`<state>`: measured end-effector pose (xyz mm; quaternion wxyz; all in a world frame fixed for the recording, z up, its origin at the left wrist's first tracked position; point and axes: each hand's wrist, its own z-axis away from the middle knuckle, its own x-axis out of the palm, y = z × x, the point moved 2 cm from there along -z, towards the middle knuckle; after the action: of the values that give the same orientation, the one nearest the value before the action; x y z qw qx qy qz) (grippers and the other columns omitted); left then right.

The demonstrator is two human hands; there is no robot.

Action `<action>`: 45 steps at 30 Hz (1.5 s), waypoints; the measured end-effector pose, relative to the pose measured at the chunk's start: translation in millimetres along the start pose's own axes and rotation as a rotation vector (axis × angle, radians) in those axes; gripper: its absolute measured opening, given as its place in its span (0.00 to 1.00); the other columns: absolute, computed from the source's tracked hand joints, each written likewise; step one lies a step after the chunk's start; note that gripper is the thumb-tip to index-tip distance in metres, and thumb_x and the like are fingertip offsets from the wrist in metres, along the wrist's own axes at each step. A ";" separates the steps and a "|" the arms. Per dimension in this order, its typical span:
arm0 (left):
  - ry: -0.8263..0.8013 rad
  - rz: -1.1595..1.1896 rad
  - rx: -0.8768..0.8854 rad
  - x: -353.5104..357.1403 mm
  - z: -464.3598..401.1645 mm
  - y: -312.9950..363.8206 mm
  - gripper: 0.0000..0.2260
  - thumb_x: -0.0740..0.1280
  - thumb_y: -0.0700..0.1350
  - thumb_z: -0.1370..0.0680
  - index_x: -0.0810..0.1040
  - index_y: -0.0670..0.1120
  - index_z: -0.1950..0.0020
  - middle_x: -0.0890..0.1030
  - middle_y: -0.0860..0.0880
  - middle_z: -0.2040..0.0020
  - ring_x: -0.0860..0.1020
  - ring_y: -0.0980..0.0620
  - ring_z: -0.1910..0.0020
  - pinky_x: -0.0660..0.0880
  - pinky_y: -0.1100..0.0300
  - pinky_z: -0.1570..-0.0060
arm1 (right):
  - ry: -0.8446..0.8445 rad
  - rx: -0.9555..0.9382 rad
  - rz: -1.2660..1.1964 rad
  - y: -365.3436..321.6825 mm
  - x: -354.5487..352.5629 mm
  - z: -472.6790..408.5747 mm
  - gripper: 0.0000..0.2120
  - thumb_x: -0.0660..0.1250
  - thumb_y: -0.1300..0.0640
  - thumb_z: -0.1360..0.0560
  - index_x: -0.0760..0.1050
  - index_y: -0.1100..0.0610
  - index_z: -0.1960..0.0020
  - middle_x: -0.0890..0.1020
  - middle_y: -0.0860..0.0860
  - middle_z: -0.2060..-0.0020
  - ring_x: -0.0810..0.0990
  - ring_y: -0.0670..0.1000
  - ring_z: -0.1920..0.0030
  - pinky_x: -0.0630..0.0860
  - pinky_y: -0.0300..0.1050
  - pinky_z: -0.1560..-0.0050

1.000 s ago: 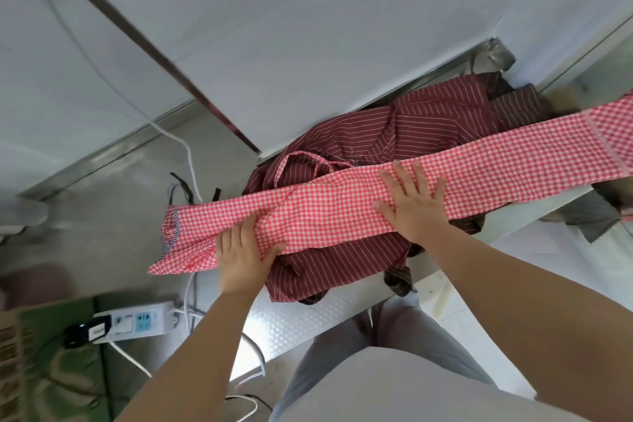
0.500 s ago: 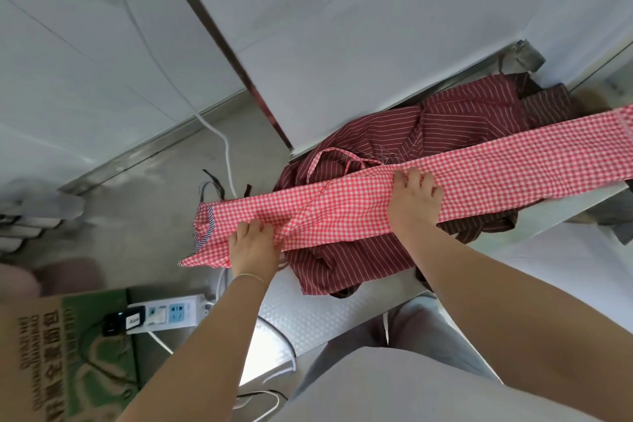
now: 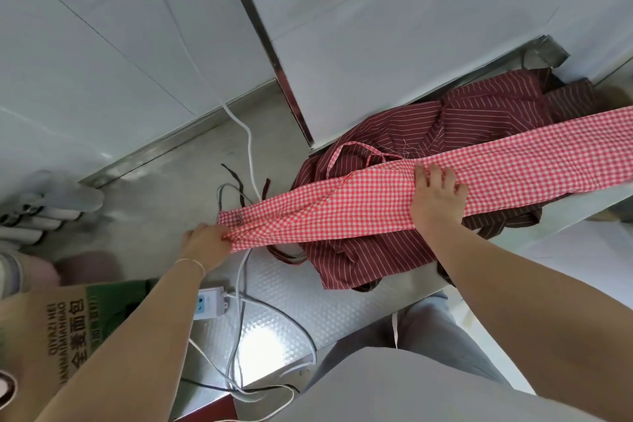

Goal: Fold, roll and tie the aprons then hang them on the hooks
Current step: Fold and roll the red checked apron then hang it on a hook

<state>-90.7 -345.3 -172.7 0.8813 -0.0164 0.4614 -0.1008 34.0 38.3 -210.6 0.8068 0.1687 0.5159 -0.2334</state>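
Note:
A red-and-white checked apron [image 3: 342,212] lies folded into a long narrow strip across the steel table [image 3: 291,301], running from the left end to the right frame edge. My left hand [image 3: 209,243] pinches the strip's gathered left end. My right hand [image 3: 436,195] presses flat on the strip's middle, fingers spread. Under the strip lies a crumpled heap of dark red striped aprons [image 3: 445,127], with thin ties [image 3: 239,188] trailing off to the left.
A white power strip [image 3: 210,303] and several white and grey cables [image 3: 246,144] lie on the table's left part. A printed cardboard box [image 3: 65,325] stands at the lower left. White wall panels rise behind. My grey trousers show below the table edge.
My left hand slid left along the strip and now pinches its bunched end. My right hand stays pressed on the middle. The view shifted, showing more of the table's left side.

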 end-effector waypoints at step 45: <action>0.526 1.645 -0.833 9.1 3.5 -6.0 0.19 0.57 0.46 0.18 0.67 0.41 0.28 0.71 0.40 0.30 0.71 0.41 0.33 0.71 0.49 0.35 | 0.006 -0.038 -0.019 1.9 1.1 0.5 0.29 0.49 0.53 0.20 0.43 0.53 0.22 0.53 0.56 0.24 0.51 0.61 0.24 0.55 0.63 0.28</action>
<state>-83.8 -353.2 -177.3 0.4676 0.0238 0.5104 0.7213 35.7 39.3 -211.3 0.8060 0.1490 0.5244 -0.2305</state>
